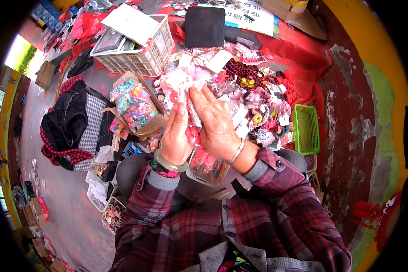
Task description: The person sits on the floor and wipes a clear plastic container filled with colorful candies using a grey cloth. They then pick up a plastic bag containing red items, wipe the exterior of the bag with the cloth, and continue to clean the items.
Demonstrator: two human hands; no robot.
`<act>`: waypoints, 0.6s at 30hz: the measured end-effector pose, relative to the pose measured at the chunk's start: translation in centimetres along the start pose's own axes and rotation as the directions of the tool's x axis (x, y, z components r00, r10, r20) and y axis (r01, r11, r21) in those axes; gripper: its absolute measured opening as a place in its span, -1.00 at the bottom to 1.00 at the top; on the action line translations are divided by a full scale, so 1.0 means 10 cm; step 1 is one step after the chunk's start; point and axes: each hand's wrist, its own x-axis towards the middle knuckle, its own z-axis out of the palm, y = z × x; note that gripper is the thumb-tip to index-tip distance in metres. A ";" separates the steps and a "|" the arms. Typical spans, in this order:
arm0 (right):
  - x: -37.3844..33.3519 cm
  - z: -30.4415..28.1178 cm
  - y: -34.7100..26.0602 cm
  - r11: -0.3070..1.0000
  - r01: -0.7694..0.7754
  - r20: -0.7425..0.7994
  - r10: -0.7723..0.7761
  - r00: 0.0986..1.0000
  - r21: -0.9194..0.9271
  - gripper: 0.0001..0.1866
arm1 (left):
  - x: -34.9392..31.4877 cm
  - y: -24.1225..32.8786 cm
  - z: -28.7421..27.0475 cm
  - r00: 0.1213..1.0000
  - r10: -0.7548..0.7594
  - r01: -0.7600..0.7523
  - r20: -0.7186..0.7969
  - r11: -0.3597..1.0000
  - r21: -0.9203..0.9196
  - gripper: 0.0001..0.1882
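Far left, a black garment (67, 119) lies on checked cloth on the floor, and a white crate (140, 54) stands beyond it. Nearer me, a carton of bright hair ties (133, 106) sits just beside my left hand (174, 136).

That hand's grip is closed on a clear packet (186, 90) of pink and white trinkets, thumb up along its side. My right hand (215, 122) is closed on the same packet from the other side, fingers (204, 97) pressed on its top edge. The packet is held above my lap, over a clear tray (206, 165) of pink pieces.

To the right lie a heap of small ornaments (258, 102) and a green basket (306, 129).

The risk, as I judge it: the thin film may tear if I pull too hard, spilling trinkets into the heap, where they'd be hard to find. My knee could also tip the tray.
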 end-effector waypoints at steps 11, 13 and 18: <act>-0.04 -0.02 -0.06 0.998 0.062 0.102 -0.060 0.993 -0.019 -0.33 | 0.07 0.12 -0.11 0.990 0.066 -0.072 -0.121 0.996 -0.047 -0.51; -0.10 0.01 -0.08 0.998 0.065 0.159 -0.063 0.985 -0.008 -0.31 | 0.07 0.18 -0.13 0.989 0.075 -0.081 -0.126 0.996 -0.047 -0.53; -0.06 0.03 -0.06 0.996 0.074 0.126 -0.068 0.990 -0.046 -0.25 | 0.07 0.17 -0.08 0.986 0.077 -0.080 -0.149 0.997 -0.012 -0.54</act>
